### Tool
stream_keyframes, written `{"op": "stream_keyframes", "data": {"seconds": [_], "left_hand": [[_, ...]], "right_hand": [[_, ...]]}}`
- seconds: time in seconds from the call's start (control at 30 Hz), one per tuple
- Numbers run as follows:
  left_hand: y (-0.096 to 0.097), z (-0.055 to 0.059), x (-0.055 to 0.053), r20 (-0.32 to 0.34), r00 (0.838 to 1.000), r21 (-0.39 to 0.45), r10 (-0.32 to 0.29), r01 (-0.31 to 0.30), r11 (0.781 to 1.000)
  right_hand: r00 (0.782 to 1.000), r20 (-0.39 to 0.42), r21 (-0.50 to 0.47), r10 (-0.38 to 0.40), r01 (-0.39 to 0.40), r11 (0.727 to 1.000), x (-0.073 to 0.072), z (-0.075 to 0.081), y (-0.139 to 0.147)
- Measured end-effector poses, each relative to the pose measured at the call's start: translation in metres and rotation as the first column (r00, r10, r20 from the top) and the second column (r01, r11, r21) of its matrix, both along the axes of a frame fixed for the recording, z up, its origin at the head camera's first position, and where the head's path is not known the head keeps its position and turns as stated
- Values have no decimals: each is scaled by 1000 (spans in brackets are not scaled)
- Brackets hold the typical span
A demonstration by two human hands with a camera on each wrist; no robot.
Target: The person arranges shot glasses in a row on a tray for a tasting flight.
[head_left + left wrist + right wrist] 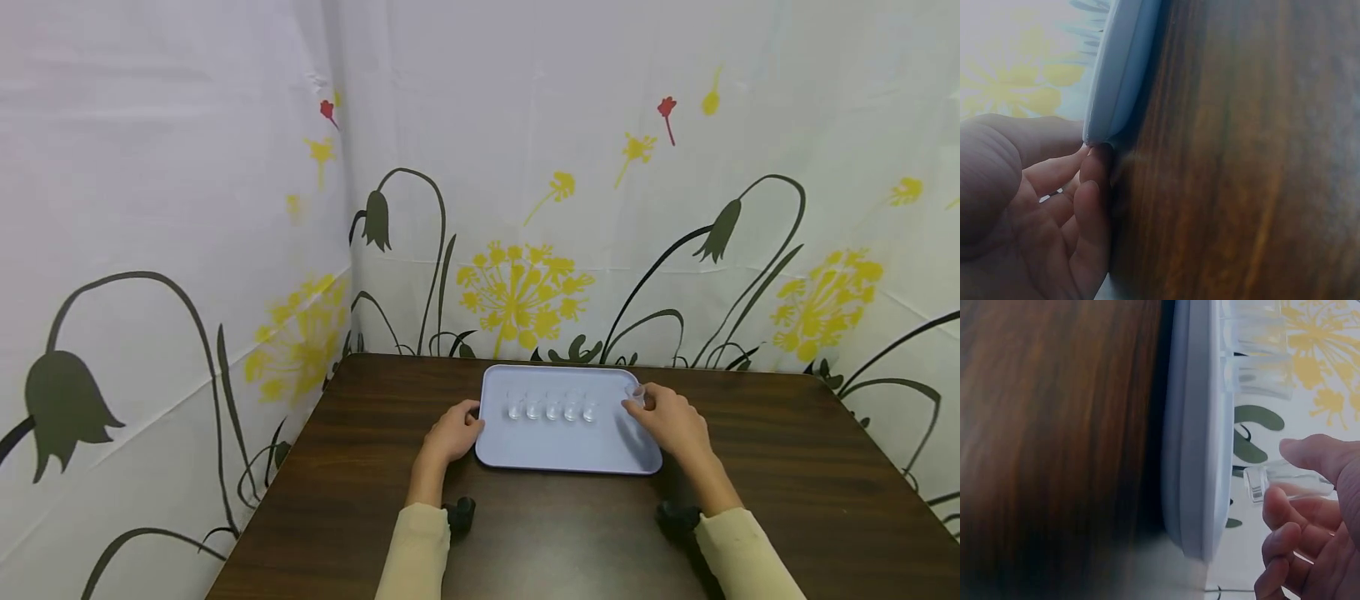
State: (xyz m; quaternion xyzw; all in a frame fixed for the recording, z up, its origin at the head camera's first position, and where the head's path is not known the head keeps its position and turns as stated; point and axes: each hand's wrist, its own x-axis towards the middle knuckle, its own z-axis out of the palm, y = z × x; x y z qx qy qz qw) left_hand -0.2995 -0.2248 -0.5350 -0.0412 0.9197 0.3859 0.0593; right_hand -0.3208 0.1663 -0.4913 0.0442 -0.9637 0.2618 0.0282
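Observation:
A pale lavender tray [570,450] lies on the dark wooden table. Several small clear glasses [552,409] stand upright on it in a row, from left of centre to the middle. At the tray's left edge my left hand [452,435] grips the rim, thumb on top and fingertips curled beneath in the left wrist view. Over the tray's right side, my right hand [675,423] pinches another small clear glass [1257,484] between thumb and index finger. Its thick base shows clear of the tray surface in the right wrist view; the other fingers are loosely curled.
The brown wooden table [360,500] runs back to a white curtain [517,100] printed with yellow and green flowers. More curtain closes off the left and right sides. A dark strapped device [461,515] sits at the left wrist, another [677,515] at the right.

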Motion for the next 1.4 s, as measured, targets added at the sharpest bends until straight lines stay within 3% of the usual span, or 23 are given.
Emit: {"op": "stream_keyframes", "data": {"seconds": [0.23, 0.4, 0.6, 0.73, 0.83, 0.97, 1.2, 1.4], "left_hand": [[-4, -27, -13, -18, 1000, -10, 2, -2, 1000], [-5, -31, -13, -25, 1000, -21, -4, 4, 1000], [-2, -14, 0, -40, 999, -30, -10, 9, 1000], [5, 9, 19, -40, 999, -22, 7, -8, 1000], [1, -7, 8, -24, 1000, -25, 19, -20, 999], [-10, -42, -19, -23, 999, -40, 24, -25, 999], [-14, -39, -21, -10, 1000, -48, 13, -14, 999], [-15, -23, -17, -5, 1000, -35, -15, 15, 999]], "right_hand": [[999, 11, -19, 37, -37, 999, 0, -9, -10], [998, 18, -24, 67, -67, 997, 2, -12, -14], [996, 35, -23, 83, -82, 996, 3, -15, -18], [995, 45, -20, 86, -85, 996, 2, -18, -20], [995, 56, -13, 85, -85, 996, 1, -17, -22], [993, 75, -11, 90, -90, 996, 0, -15, -22], [988, 116, -45, 102, -98, 994, -2, -14, -27], [989, 119, -50, 87, -82, 995, -3, -12, -33]]}}
